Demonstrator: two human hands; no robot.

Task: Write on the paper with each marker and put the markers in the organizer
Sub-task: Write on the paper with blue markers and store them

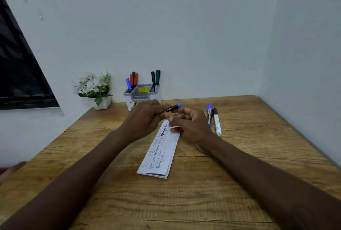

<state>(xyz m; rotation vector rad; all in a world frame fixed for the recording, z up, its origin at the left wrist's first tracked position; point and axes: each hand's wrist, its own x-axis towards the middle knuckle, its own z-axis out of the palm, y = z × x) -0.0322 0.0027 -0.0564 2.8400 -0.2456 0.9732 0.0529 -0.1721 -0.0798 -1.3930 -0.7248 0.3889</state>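
Note:
A folded white paper (160, 154) covered with handwriting in several colours lies in the middle of the wooden table (239, 165). Above its far end, my left hand (145, 117) and my right hand (190, 124) both hold a dark marker (174, 107) with a blue-green end that points to the right. A blue marker (209, 115) and a white marker with a black cap (216, 123) lie side by side on the table to the right of my right hand. The grey and white organizer (142, 95) stands at the back against the wall, with several markers upright in its left and right compartments.
A small white pot of white flowers (95, 89) stands left of the organizer. A dark window frame (22, 74) fills the left wall. The table meets walls at the back and on the right.

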